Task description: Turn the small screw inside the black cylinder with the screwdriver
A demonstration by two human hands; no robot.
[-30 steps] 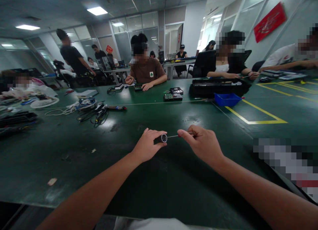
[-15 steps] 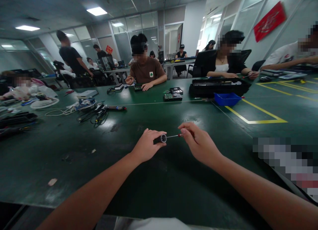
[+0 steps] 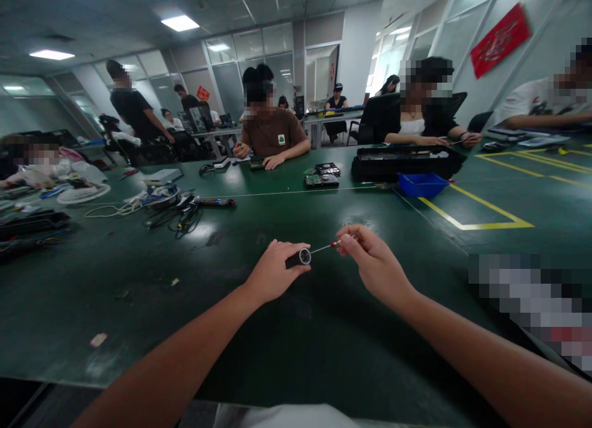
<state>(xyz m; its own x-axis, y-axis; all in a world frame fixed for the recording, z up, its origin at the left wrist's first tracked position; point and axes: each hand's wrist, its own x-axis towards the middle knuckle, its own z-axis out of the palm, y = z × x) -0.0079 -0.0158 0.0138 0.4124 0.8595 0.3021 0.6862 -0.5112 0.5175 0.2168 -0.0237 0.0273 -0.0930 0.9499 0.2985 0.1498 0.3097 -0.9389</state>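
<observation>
Near the middle of the green table (image 3: pixel 194 329), my left hand (image 3: pixel 272 271) grips a short black cylinder (image 3: pixel 296 258) between thumb and fingers. Its round end with a silvery rim faces toward me and to the right. My right hand (image 3: pixel 370 255) pinches the red handle of a thin screwdriver (image 3: pixel 329 246). The metal shaft slants down to the left, and its tip is at the cylinder's rimmed end. Whether the tip is inside the opening is too small to tell.
Tangled cables (image 3: pixel 178 209) and a pen-like tool (image 3: pixel 216 201) lie at the left. Circuit boards (image 3: pixel 322 180), a blue tray (image 3: pixel 422 185) and a long black housing (image 3: pixel 409 163) stand ahead. A person in a brown shirt (image 3: pixel 275 135) sits across.
My right hand has risen slightly, and the screwdriver's handle end is now higher, so its shaft is more slanted. My left hand and the cylinder are almost unmoved.
</observation>
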